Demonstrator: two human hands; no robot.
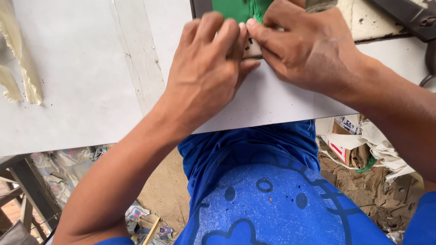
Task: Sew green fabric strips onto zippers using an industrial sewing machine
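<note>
Both hands press together on a small pale piece (251,49) at the edge of a green sheet (236,9) near the top of the white table (81,90). My left hand (206,68) has its fingers curled over the piece from the left. From the right, my right hand (304,45) pinches the same piece with thumb and fingertips. Most of the piece is hidden under the fingers. A dark frame borders the green sheet.
Pale torn strips (20,59) lie at the table's left edge. A dark metal part (413,18) sits at the upper right. Below the table edge are my blue shirt (268,195), cardboard and paper scraps (368,154) on the floor, and a wooden frame (27,195) at left.
</note>
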